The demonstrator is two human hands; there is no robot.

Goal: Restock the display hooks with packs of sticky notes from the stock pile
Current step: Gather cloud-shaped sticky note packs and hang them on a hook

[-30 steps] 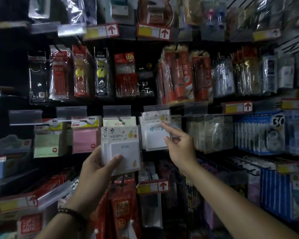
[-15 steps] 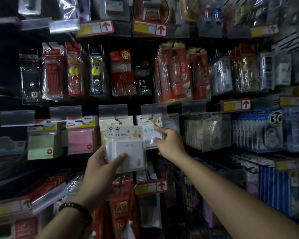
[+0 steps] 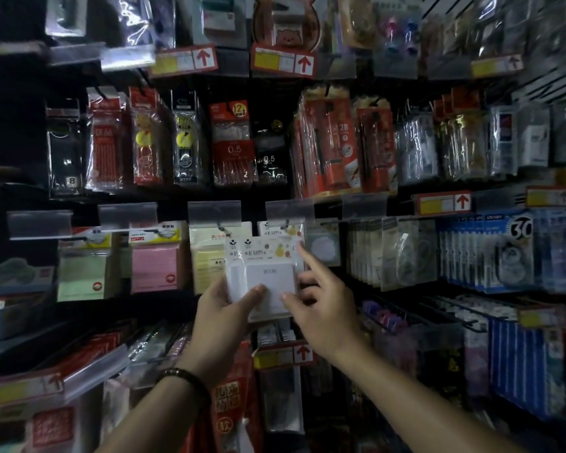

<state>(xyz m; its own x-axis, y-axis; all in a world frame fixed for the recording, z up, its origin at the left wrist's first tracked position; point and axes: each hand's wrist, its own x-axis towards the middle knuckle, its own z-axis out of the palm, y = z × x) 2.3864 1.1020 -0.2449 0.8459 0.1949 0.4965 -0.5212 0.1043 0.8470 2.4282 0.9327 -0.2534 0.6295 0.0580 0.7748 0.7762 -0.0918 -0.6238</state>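
Observation:
My left hand [image 3: 224, 310] grips a small stack of white sticky-note packs [image 3: 263, 273] by the lower left corner, thumb across the front. The stack is raised in front of a display hook [image 3: 286, 223] where a matching white pack [image 3: 280, 228] hangs. My right hand [image 3: 321, 305] is at the stack's right edge, index finger stretched up along the side and thumb touching the lower front. Yellow [image 3: 206, 256], pink [image 3: 156, 266] and green [image 3: 85, 276] sticky-note packs hang on hooks to the left.
Pens and refills [image 3: 232, 145] hang in the row above. Correction tapes [image 3: 490, 253] fill the hooks to the right. Red price tags with arrows [image 3: 285, 354] jut out below the hands. Clear label holders [image 3: 214, 212] cap each hook.
My left hand carried the stack of packs right and up, in front of the hook. My right hand left the hanging pack and came down to the stack's right edge.

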